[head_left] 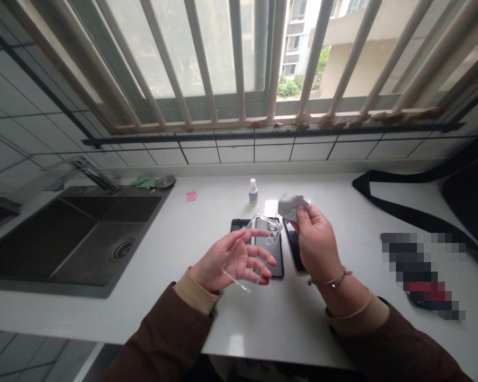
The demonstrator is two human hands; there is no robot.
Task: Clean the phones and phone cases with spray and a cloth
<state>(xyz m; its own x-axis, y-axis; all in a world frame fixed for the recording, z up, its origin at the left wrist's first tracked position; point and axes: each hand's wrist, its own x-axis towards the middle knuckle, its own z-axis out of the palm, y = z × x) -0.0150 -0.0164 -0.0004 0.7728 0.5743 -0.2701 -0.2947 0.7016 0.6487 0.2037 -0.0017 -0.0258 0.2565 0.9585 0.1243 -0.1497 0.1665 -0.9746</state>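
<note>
A clear phone case [271, 234] with round camera rings is in my left hand [227, 260], held tilted over the counter. The thumb is at its upper edge, and the other fingers show through the transparent back. My right hand [318, 239] pinches a small grey cloth [289, 206] between thumb and fingers, to the right of the case and apart from it. Beneath my hands lie a dark phone [278, 260], another dark flat device [239, 224] to its left, and a third dark one [293, 244] partly hidden by my right hand.
On the white counter [151, 313], a small white bottle [253, 192] stands behind the devices. A pink sticky note [191, 196] lies farther left, near the sink [75, 239] and faucet [99, 178]. A black strap [406, 204] and a blurred-out dark object [418, 273] are at right.
</note>
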